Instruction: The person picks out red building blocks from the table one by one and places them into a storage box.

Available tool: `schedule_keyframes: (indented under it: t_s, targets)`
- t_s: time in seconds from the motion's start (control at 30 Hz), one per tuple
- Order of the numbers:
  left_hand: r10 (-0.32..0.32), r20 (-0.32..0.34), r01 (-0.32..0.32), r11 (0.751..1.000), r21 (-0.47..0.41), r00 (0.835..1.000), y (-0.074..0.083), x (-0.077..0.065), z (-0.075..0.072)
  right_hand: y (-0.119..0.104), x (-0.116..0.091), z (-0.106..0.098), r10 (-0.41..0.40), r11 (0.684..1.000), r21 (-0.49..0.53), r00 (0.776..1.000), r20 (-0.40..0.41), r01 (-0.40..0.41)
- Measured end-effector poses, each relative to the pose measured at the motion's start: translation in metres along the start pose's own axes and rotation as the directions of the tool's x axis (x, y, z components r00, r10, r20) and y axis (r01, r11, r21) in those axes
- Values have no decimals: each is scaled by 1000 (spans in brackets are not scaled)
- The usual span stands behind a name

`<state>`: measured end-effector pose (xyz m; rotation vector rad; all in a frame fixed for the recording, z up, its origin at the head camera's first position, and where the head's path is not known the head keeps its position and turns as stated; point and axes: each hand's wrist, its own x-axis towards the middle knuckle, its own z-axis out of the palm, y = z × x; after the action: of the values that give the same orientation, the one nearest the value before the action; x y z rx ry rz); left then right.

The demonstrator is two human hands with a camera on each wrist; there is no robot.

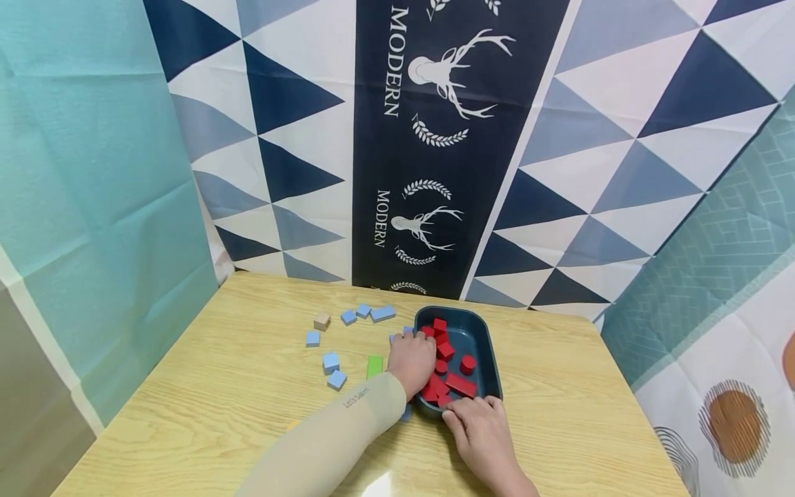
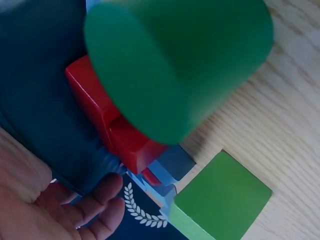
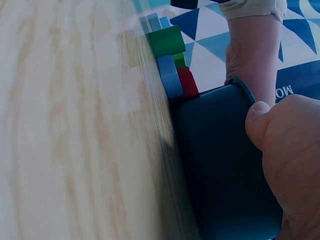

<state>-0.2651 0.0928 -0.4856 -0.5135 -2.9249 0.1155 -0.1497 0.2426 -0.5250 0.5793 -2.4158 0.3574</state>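
A dark blue tray [image 1: 494, 366] sits on the wooden table [image 1: 248, 386] and holds several red blocks [image 1: 460, 385]. My left hand [image 1: 411, 360] lies over the tray's left rim, fingers pointing away from me. In the left wrist view its fingers [image 2: 105, 202] are loosely curled with nothing between them, beside the tray [image 2: 35, 75], a red block [image 2: 95, 100], a green cylinder [image 2: 175, 60] and a green block [image 2: 225, 200]. My right hand [image 1: 478, 424] grips the tray's near end, with its thumb [image 3: 280, 145] over the tray's [image 3: 220, 165] wall.
Several blue blocks [image 1: 331, 362] and a tan block [image 1: 321, 321] are scattered left of the tray, with a green block [image 1: 375, 366] by my left wrist. Patterned cloth [image 1: 435, 138] hangs behind the table, and the table's edges lie near on both sides.
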Motion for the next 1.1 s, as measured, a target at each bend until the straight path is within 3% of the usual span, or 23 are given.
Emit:
schedule_keyframes:
  t_s: [0.13,0.37,0.57,0.67,0.77,0.87,1.0,1.1]
  targets:
    - [11,-18,-11,999,-41,1000,-1,-1,0,1,0,-1,6,1000,12,1000,0,-6]
    - [37,-61,-42,996,-84,997,-3,-1,4,5,-2,3,-6,999,49,997,-73,9]
    - [59,-85,-66,994,-86,995,-6,-3,3,4,-2,1,21,999,43,998,-65,-18]
    - [87,-84,-99,985,-143,993,-13,-3,-2,3,-1,0,22,999,38,998,-65,-19]
    - [108,-106,-132,958,-255,988,-28,-3,-5,2,-1,-1,28,999,37,998,-58,-26]
    - [77,-115,-115,918,-379,990,-54,-1,-8,2,-1,-2,51,998,39,998,-33,-49]
    - [11,-47,-33,854,-520,999,-97,-3,-12,1,0,-2,82,996,46,997,2,-82]
    - [18,20,-4,825,-565,1000,-119,-10,-7,1,0,-2,85,995,54,996,-2,-85]
